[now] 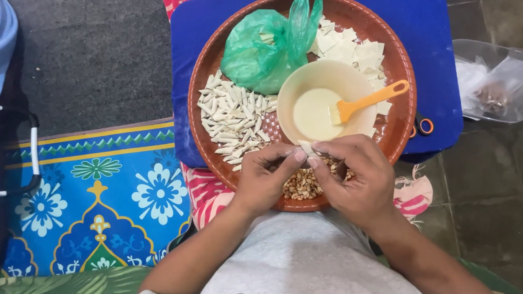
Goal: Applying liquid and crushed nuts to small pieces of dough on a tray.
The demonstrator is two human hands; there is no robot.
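My left hand (pixel 266 175) and my right hand (pixel 353 174) meet over the near edge of a round brown tray (pixel 201 74). Together their fingertips pinch a small pale dough piece (pixel 305 148). Under the hands lies a heap of chopped nut filling (pixel 302 184). A cream bowl (pixel 323 79) of pale paste stands in the tray's middle, with an orange brush (pixel 366 101) resting in it. To the left lies a pile of folded dough rolls (pixel 233 117). Flat dough squares (pixel 351 51) are stacked at the far side, beside a green plastic bag (pixel 268 50).
The tray rests on a blue board (pixel 190 32) over a pink patterned cloth (pixel 203 191). Orange-handled scissors (pixel 422 126) peek out at the tray's right. A clear plastic bag (pixel 499 81) lies on the dark tiled floor at right. A blue flowered mat (pixel 94 198) covers the left.
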